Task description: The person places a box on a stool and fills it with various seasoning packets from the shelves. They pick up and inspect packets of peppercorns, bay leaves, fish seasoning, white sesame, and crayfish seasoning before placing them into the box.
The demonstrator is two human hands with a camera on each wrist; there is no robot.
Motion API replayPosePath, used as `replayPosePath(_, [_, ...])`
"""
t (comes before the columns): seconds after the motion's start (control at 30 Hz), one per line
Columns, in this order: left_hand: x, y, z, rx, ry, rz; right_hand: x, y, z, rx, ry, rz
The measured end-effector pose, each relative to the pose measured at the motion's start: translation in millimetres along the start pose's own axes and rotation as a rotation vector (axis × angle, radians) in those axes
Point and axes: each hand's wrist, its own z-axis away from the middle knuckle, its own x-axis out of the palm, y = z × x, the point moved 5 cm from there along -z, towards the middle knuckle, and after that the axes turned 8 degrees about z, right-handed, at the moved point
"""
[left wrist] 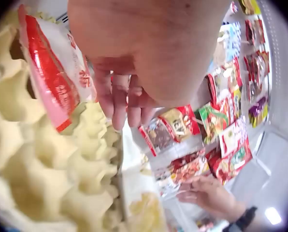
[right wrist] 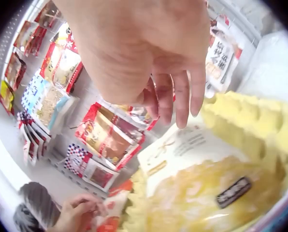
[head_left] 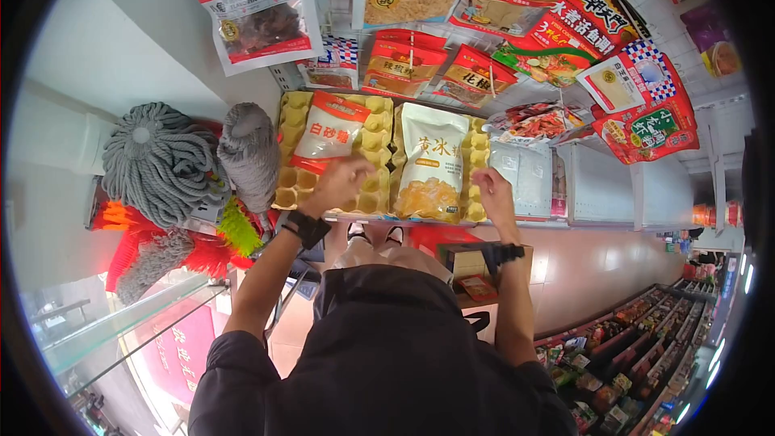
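Note:
Two yellow egg trays [head_left: 373, 163] lie side by side on the shelf. On the left one is a red-and-white bag [head_left: 329, 131]; a larger white bag with yellow lumps [head_left: 432, 165] lies over the right one. My left hand [head_left: 341, 182] is above the lower right of the red-and-white bag, fingers loosely bent and holding nothing. Beside the larger bag's right edge hovers my right hand [head_left: 492, 191], empty; in the right wrist view its fingers [right wrist: 181, 94] hang relaxed above that bag [right wrist: 202, 183].
Seasoning packets [head_left: 404, 60] hang on the rack behind the trays. Grey mop heads [head_left: 161, 161] hang at the left, with red and green ones below. White boxes [head_left: 521, 178] stand to the right on the shelf. A cardboard box [head_left: 472, 262] is below the shelf edge.

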Motion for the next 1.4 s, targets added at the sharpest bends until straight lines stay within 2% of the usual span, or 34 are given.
replayPosePath(0.1, [-19,-27,-38,-0.118,0.265,0.257,19,-42,-30,0.016,-0.082,-0.195])
replayPosePath(0.13, [-20,-26,-50,-0.119,0.261,0.253,24,-47,-39,0.017,-0.080,-0.200])
replayPosePath(0.2, [-26,-12,-67,-0.131,0.395,0.167,30,-54,-57,-0.067,-0.107,-0.241])
replayPosePath(0.3, [-11,7,-79,-0.175,0.271,0.131,37,-40,-78,-0.165,-0.206,-0.280])
replayPosePath(0.33, [-6,15,-81,-0.122,0.246,0.078,31,-41,-81,-0.175,-0.254,-0.253])
replayPosePath(0.4, [2,20,-77,-0.062,0.201,-0.001,22,-34,-87,-0.009,-0.340,-0.644])
replayPosePath(0.43, [3,19,-77,-0.047,0.191,-0.038,11,-40,-85,0.086,-0.357,-0.745])
replayPosePath(0.47, [3,22,-78,-0.031,0.186,-0.071,3,-40,-88,0.090,-0.372,-0.874])
replayPosePath(0.6, [17,29,-78,-0.040,0.149,-0.059,-10,-23,-101,0.151,-0.356,-1.003])
replayPosePath(0.67, [29,41,-79,-0.025,0.137,-0.078,-10,-16,-107,0.120,-0.390,-1.086])
replayPosePath(0.73, [36,53,-81,-0.005,0.150,-0.117,-11,-11,-104,0.130,-0.358,-1.016])
replayPosePath(0.83, [21,55,-88,0.049,0.270,-0.172,-4,-12,-109,0.096,-0.248,-0.829])
replayPosePath(0.93, [9,42,-97,-0.057,0.282,-0.103,16,-16,-117,0.009,-0.238,-0.688])
replayPosePath(0.97, [5,38,-101,-0.060,0.294,-0.124,21,-19,-123,-0.070,-0.156,-0.569])
replayPosePath(1.0, [1,26,-105,-0.042,0.335,-0.013,24,-28,-128,-0.148,-0.070,-0.453])
replayPosePath(1.03, [-6,15,-108,-0.021,0.375,0.098,31,-35,-132,-0.166,-0.079,-0.470])
replayPosePath(1.1, [-15,-1,-118,-0.077,0.351,0.135,32,-52,-139,-0.165,0.100,-0.374])
replayPosePath(1.17, [-19,-6,-128,-0.077,0.447,0.189,39,-70,-147,-0.183,0.101,-0.360])
replayPosePath(1.23, [-22,-17,-134,-0.092,0.435,0.228,52,-87,-155,-0.199,-0.015,-0.320])
replayPosePath(1.3, [-21,-33,-137,-0.103,0.464,0.330,58,-99,-163,-0.239,-0.008,-0.336])
replayPosePath(1.37, [-21,-50,-142,-0.052,0.446,0.426,64,-106,-170,-0.196,-0.031,-0.220])
replayPosePath(1.4, [-19,-60,-143,-0.048,0.473,0.498,75,-97,-175,-0.206,0.082,-0.383])
